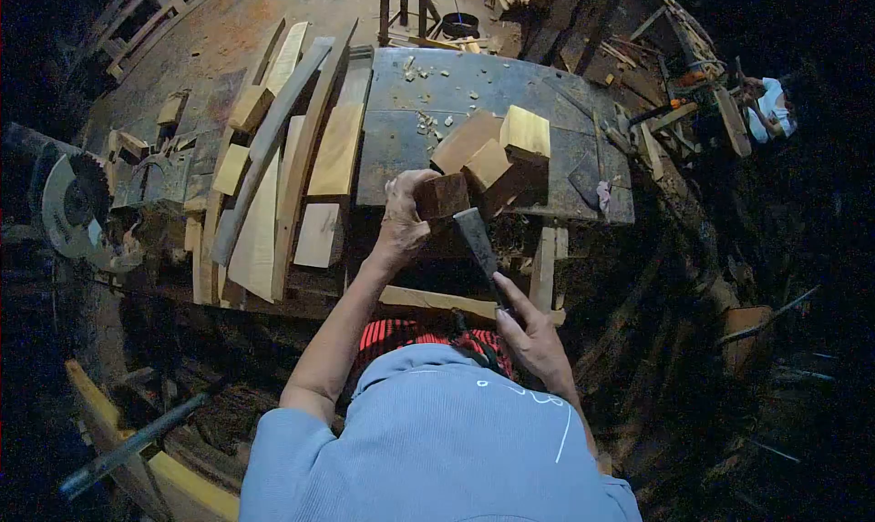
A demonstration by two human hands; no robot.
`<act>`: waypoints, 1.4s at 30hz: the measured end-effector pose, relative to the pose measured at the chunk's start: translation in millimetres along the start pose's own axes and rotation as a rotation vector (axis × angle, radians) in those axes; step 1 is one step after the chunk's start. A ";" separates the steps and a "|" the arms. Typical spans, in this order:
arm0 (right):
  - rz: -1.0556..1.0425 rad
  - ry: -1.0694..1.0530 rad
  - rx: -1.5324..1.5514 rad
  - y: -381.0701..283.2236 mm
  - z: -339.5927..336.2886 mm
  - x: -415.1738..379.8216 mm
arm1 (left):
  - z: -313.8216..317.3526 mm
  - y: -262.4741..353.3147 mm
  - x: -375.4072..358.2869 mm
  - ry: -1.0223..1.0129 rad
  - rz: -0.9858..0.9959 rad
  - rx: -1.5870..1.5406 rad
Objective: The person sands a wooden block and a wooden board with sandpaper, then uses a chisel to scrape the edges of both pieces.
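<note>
My left hand [406, 214] is closed round the left side of a dark brown wood block [444, 197] at the near edge of the workbench. Held in my right hand [529, 329] is a flat metal blade tool [478, 238], its wide end at the block's lower right corner. Whether the two touch, I cannot tell. Just behind the dark block lie a small tan block [488, 163], a pale yellow block [526, 132] and a reddish-brown board [467, 140].
Long planks [314, 126] and short blocks lie left of the bench [401, 85], which bears wood chips. A circular saw blade [77, 205] stands at far left. Another person [773, 112] is at the far right. A metal bar [137, 445] juts in at lower left.
</note>
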State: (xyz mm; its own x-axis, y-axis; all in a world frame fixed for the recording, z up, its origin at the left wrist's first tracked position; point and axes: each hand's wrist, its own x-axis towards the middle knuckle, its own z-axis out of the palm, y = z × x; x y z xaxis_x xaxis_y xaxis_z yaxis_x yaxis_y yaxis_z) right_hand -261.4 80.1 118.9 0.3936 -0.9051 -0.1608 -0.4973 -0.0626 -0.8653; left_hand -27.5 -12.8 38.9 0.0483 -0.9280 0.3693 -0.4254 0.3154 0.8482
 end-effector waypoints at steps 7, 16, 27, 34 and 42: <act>0.211 -0.100 0.035 -22.8 -1.4 11.7 | 0.5 9.8 -4.2 0.050 0.038 -0.076; 0.080 0.001 0.079 -4.4 12.3 17.7 | -1.2 0.1 -11.4 -0.007 0.029 -0.070; 0.216 -0.023 0.173 2.0 5.6 17.3 | -6.3 -1.5 -2.1 0.459 -0.963 -1.452; 0.156 -0.144 0.083 -13.7 19.2 16.0 | 20.4 -66.6 -27.0 0.471 -1.081 -1.642; 0.361 -0.168 0.143 -24.1 22.5 37.6 | 29.1 -21.0 -30.2 0.223 -1.059 -1.748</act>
State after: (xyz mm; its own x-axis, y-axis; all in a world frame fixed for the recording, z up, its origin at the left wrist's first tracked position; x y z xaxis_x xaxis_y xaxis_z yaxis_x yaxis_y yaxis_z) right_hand -217.3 57.1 123.0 0.3408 -0.7762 -0.5304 -0.5185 0.3154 -0.7948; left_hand -46.3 2.9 -1.1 -0.2138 -0.8456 -0.4892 0.9603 -0.2739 0.0537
